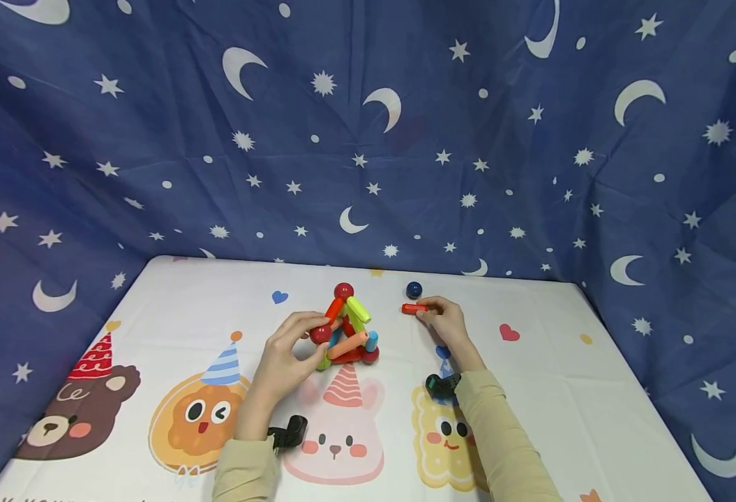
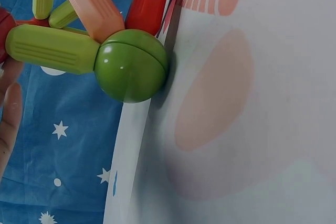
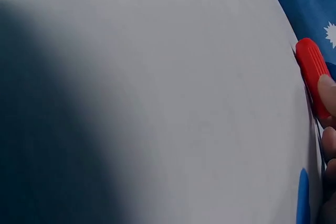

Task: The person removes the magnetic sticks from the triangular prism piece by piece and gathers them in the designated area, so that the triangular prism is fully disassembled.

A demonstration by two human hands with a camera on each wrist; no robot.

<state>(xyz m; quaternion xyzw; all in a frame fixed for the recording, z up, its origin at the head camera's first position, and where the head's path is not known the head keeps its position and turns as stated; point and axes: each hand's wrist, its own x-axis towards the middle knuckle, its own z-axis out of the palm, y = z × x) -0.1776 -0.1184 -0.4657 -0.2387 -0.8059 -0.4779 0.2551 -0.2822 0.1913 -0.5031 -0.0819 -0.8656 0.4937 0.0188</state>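
A toy frame of coloured rods and balls stands on the table, and my left hand (image 1: 282,359) holds it by a red ball (image 1: 320,335) at its near left. Another red ball (image 1: 344,291) tops the frame. An orange rod (image 1: 347,345) and a yellow-green rod (image 1: 358,310) show on its right. In the left wrist view a green ball (image 2: 131,66) joins several rods close to the tabletop; only some fingers (image 2: 9,124) show at the edge. Off to the right, my right hand (image 1: 448,326) pinches a red rod (image 1: 414,308) at the table surface.
A dark blue ball (image 1: 414,290) lies just behind the red rod. The white tablecloth (image 1: 550,348) carries printed cartoon animals and hearts. A blue curtain (image 1: 405,174) with moons and stars hangs along the table's back edge and sides.
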